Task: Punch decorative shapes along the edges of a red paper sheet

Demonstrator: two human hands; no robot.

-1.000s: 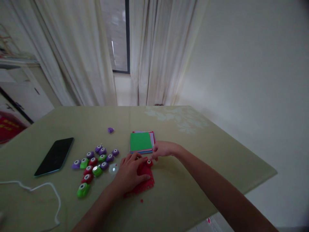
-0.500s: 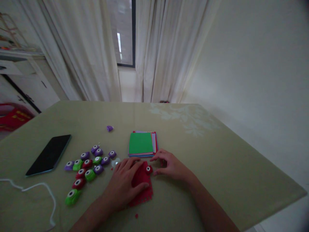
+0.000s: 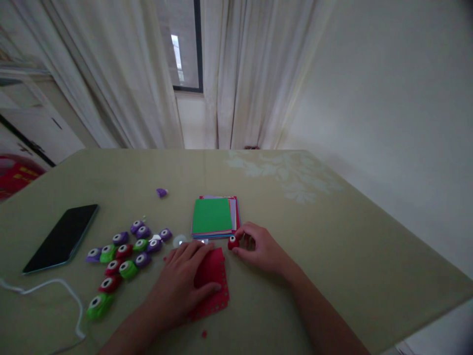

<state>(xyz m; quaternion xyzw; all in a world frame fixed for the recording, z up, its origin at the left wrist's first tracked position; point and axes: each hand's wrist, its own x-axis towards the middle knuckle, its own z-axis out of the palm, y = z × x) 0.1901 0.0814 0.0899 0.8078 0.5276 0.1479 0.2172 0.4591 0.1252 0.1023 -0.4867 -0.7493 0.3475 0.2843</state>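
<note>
Right hand [image 3: 260, 249] has drawn red punch [image 3: 232, 242] off red paper [image 3: 211, 283]

Dim, soft — warped edges

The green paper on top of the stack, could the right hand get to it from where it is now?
Probably yes. The right hand pinches a small red punch just beside the paper stack, and nothing lies between them; only the punch in its grip would hinder picking up the green sheet.
</note>
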